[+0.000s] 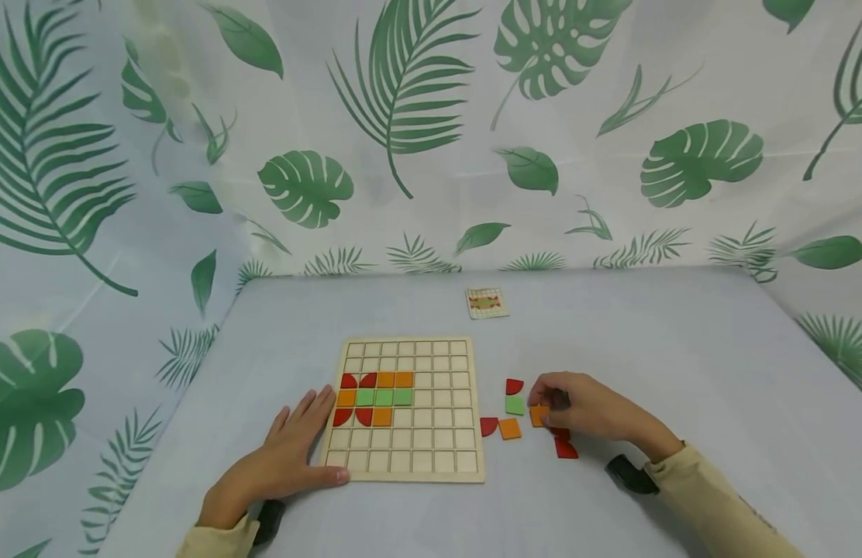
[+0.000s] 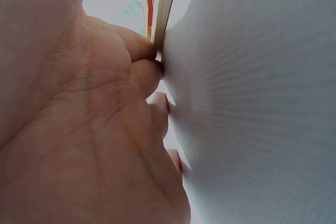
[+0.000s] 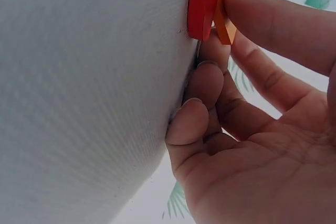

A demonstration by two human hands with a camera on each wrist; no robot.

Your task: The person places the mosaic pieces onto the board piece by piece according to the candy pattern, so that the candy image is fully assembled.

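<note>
My left hand (image 1: 283, 456) rests with spread fingers along the left edge of a wooden grid board (image 1: 431, 439), its thumb at the front left corner. In the left wrist view the fingertips (image 2: 160, 100) stand on the table beside the board's edge. Several red, orange and green tiles (image 1: 384, 397) fill cells on the board's left half. Right of the board, my right hand (image 1: 590, 404) pinches an orange square tile (image 1: 539, 416) between thumb and fingers. Close beside it in the right wrist view is a red tile (image 3: 203, 8); the hand partly covers red pieces in the head view.
Loose pieces lie between board and right hand: a red quarter-round tile (image 1: 488, 426), an orange square (image 1: 510, 428), a green square (image 1: 515, 405) and another red quarter-round (image 1: 515, 386). One more red piece (image 1: 565, 449) lies below the hand. A small pattern card (image 1: 487, 303) sits behind.
</note>
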